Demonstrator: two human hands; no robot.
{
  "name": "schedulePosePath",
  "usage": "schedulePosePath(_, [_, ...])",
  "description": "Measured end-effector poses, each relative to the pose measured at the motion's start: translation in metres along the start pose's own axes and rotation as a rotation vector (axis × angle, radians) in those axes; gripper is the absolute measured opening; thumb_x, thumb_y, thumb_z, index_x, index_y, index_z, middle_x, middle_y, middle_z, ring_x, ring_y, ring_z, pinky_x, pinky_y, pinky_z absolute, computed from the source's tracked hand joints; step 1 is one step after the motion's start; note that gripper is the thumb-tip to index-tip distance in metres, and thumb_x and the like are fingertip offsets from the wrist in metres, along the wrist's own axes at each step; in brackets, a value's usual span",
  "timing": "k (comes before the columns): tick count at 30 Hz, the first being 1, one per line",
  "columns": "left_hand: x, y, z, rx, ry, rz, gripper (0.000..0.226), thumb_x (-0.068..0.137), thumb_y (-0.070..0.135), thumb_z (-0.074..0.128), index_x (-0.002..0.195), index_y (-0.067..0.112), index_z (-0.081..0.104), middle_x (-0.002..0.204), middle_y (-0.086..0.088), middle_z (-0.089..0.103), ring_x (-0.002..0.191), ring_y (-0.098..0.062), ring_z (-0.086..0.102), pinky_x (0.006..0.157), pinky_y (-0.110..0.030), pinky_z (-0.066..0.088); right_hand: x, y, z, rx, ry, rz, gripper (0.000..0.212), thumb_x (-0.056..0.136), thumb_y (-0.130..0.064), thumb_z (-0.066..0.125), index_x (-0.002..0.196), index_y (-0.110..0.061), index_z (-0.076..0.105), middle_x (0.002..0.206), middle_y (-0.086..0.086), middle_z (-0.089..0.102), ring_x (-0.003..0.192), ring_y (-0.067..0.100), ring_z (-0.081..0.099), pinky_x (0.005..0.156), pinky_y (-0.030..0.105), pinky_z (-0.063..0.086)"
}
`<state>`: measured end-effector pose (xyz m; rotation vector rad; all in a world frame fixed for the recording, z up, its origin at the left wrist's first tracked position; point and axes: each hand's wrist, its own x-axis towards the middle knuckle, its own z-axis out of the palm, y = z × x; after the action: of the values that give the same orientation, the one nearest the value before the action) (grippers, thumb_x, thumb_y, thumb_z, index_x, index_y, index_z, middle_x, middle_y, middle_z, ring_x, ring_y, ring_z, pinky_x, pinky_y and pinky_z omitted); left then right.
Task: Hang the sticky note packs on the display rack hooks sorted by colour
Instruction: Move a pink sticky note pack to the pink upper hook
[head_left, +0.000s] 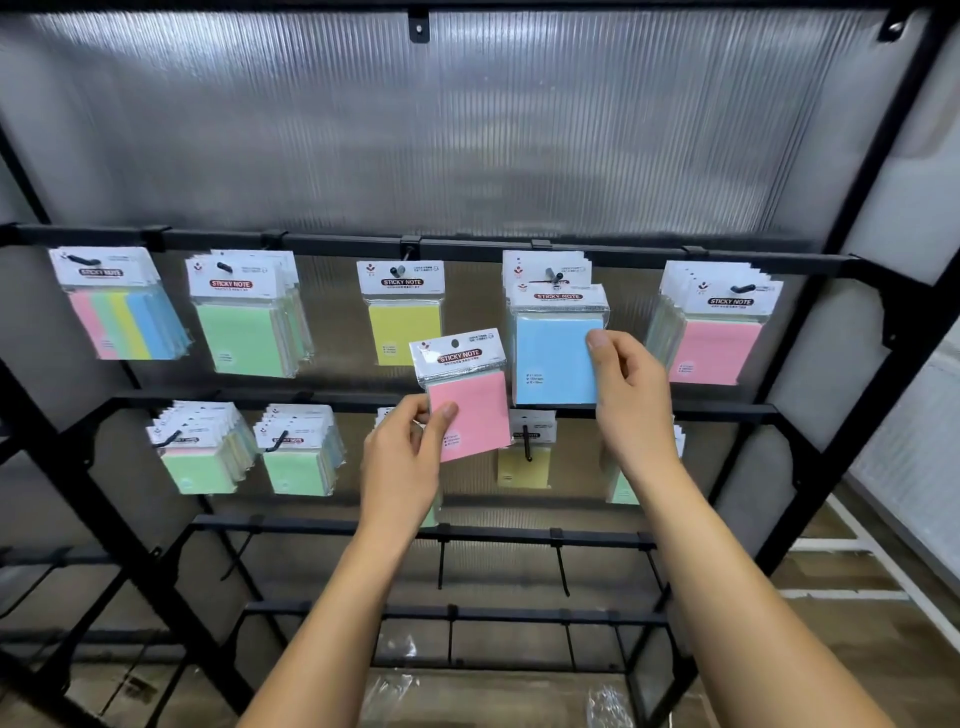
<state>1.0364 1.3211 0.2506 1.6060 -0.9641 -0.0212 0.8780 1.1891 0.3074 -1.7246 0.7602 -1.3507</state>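
Left hand (402, 457) pinches pink pack (470, 400) by lower left corner, below rack's top rail (467, 244); right hand (626, 384) grips blue pack (558, 358) at right edge, on hook. Packs likely light, film slippery; hold by stiff header card.

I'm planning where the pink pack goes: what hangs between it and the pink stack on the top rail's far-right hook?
Head view: the blue pack, gripped by the right hand, hangs between the left hand's pink pack and the pink stack.
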Motion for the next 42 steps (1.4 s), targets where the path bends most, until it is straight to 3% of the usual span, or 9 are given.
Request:
schedulePosePath(7, [0.000,0.002,0.004,0.007,-0.012,-0.026,0.023,0.096,0.037,0.056,0.099,0.017,0.066,0.072,0.008,0.058,0.064,-0.003,0.049,0.054,-0.015,0.036,-0.004,-0.003,-0.003,0.030,0.002,-0.062,0.021,0.104,-0.024,0.048,0.096,-0.014,0.065,0.082,-0.011,0.063,0.070,-0.008,0.051,0.064,0.010,0.039])
schedulePosePath(13, [0.002,0.001,0.004,0.009,-0.014,-0.007,0.021,0.096,0.038,0.055,0.100,0.020,0.065,0.076,0.008,0.062,0.070,-0.014,0.055,0.059,-0.033,0.043,0.004,0.005,-0.001,0.008,-0.003,0.029,0.023,0.104,-0.027,0.048,0.097,-0.015,0.066,0.080,-0.011,0.062,0.065,-0.010,0.049,0.059,0.009,0.038])
schedulePosePath(16, [0.003,0.000,0.003,0.008,-0.013,-0.003,0.023,0.096,0.038,0.055,0.100,0.019,0.066,0.075,0.008,0.061,0.068,-0.013,0.054,0.059,-0.032,0.042,0.008,0.007,0.001,0.000,-0.009,0.050,0.027,0.104,-0.029,0.048,0.094,-0.012,0.067,0.070,-0.015,0.055,0.059,-0.006,0.045,0.054,0.010,0.034])
schedulePosePath(20, [0.006,-0.004,-0.001,-0.002,-0.025,-0.007,0.021,0.096,0.038,0.056,0.099,0.019,0.066,0.074,0.005,0.061,0.068,-0.016,0.053,0.061,-0.038,0.044,0.010,0.004,0.005,-0.022,-0.027,0.045,0.030,0.104,-0.031,0.048,0.089,-0.013,0.067,0.072,-0.008,0.056,0.062,0.000,0.043,0.054,0.014,0.033])
schedulePosePath(24, [0.010,-0.008,-0.005,-0.013,-0.048,0.000,0.021,0.096,0.038,0.057,0.098,0.020,0.066,0.072,0.001,0.060,0.067,-0.020,0.052,0.060,-0.038,0.043,0.009,0.002,0.009,-0.034,-0.004,0.044,0.041,0.104,-0.031,0.048,0.069,-0.010,0.049,0.062,-0.004,0.035,0.057,0.007,0.030,0.050,0.020,0.023])
schedulePosePath(28, [0.015,-0.013,-0.009,-0.038,-0.078,0.035,0.021,0.096,0.038,0.057,0.092,0.020,0.065,0.072,-0.008,0.060,0.067,-0.026,0.051,0.061,-0.043,0.043,0.008,0.002,0.012,-0.061,0.022,0.066,0.046,0.104,-0.034,0.046,0.068,-0.007,0.039,0.066,0.004,0.030,0.059,0.011,0.025,0.051,0.024,0.018])
schedulePosePath(32, [0.022,-0.015,-0.014,-0.063,-0.131,0.042,0.019,0.096,0.037,0.057,0.088,0.021,0.064,0.067,-0.008,0.055,0.059,-0.020,0.043,0.056,-0.033,0.034,0.006,-0.003,0.016,-0.069,0.029,0.089,0.047,0.105,-0.033,0.046,0.064,-0.016,0.030,0.056,-0.013,0.024,0.054,0.007,0.021,0.049,0.021,0.017])
schedulePosePath(37, [0.028,-0.019,-0.018,-0.071,-0.190,0.041,0.016,0.097,0.035,0.057,0.091,0.022,0.064,0.066,0.001,0.055,0.057,-0.007,0.039,0.054,-0.022,0.031,0.002,-0.003,0.019,-0.075,0.068,0.099,0.048,0.104,-0.033,0.047,0.063,-0.020,0.027,0.056,-0.013,0.022,0.055,0.008,0.020,0.049,0.022,0.016])
schedulePosePath(42, [0.027,-0.025,-0.017,-0.064,-0.226,0.054,0.015,0.097,0.032,0.057,0.094,0.019,0.065,0.069,0.003,0.058,0.062,-0.015,0.046,0.054,-0.019,0.032,0.011,0.005,0.023,-0.097,0.088,0.121,0.046,0.104,-0.031,0.048,0.063,-0.019,0.031,0.056,-0.011,0.024,0.054,0.007,0.022,0.050,0.023,0.017])
